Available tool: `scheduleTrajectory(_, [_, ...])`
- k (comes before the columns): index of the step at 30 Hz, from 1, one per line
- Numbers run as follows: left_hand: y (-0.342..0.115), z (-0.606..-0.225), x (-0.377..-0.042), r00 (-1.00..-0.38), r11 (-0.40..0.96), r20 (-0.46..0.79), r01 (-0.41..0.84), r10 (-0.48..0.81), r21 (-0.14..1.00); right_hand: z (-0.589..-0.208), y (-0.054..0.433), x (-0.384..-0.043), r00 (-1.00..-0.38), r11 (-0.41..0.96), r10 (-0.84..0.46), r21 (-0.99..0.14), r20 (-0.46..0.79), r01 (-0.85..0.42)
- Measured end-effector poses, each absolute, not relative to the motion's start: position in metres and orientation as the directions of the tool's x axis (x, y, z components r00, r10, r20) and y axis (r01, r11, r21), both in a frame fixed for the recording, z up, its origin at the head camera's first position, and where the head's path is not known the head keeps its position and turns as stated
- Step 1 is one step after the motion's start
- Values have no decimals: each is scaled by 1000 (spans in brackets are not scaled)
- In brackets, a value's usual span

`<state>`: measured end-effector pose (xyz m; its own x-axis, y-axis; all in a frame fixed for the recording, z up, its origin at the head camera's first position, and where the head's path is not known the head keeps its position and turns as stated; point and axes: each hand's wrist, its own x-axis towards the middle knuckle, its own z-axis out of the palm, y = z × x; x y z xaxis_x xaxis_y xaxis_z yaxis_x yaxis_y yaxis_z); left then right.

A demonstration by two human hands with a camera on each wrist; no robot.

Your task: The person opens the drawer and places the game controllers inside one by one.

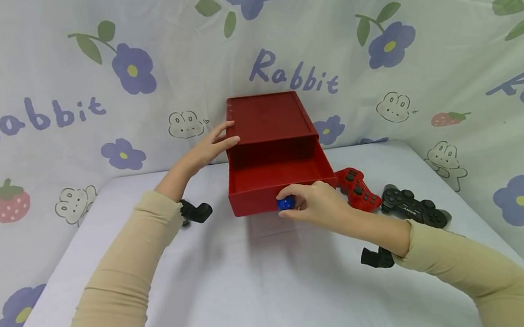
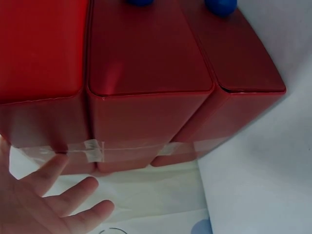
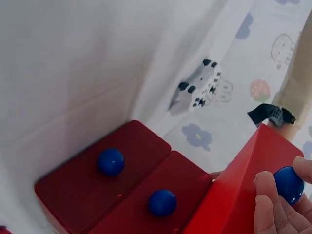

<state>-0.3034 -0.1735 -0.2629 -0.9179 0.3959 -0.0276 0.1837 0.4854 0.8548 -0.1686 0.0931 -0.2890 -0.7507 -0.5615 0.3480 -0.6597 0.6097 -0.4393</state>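
Observation:
A red drawer cabinet (image 1: 269, 116) stands at the back of the table, its top drawer (image 1: 265, 200) pulled out and bare inside. My right hand (image 1: 318, 203) pinches the round blue knob (image 1: 286, 203) on that drawer's front between thumb and fingers. At the cabinet's left top edge rests my left hand (image 1: 207, 150), fingers spread and fairly straight. Two lower drawers show in the right wrist view, pushed in, each with a blue knob: the middle knob (image 3: 162, 203) and the bottom knob (image 3: 111, 162). Clear tape (image 2: 95, 150) runs across the cabinet's side.
To the right of the cabinet lie a red game controller (image 1: 358, 189) and a black game controller (image 1: 413, 206). A white controller (image 3: 195, 87) appears in the right wrist view. Behind the cabinet hangs a patterned cloth (image 1: 180, 62). Black wrist devices (image 1: 195, 211) stick out from both forearms.

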Motion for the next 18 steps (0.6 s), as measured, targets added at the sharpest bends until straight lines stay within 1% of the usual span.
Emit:
scheduleTrajectory(5, [-174,-263,-303,-917,480,-29,181,398,858,-290,95,-162,-755,615,-576,-441,314,-653])
scheduleTrajectory(9, [-175,-262,-303,-917,473,-26,181,399,862,-291,95,-155,-747,622,-582,-417,321,-663])
scheduleTrajectory(18, [-174,-258,-298,-916,479,-38,173,399,861,-298,96,-141,-701,589,-611,-381,367,-713])
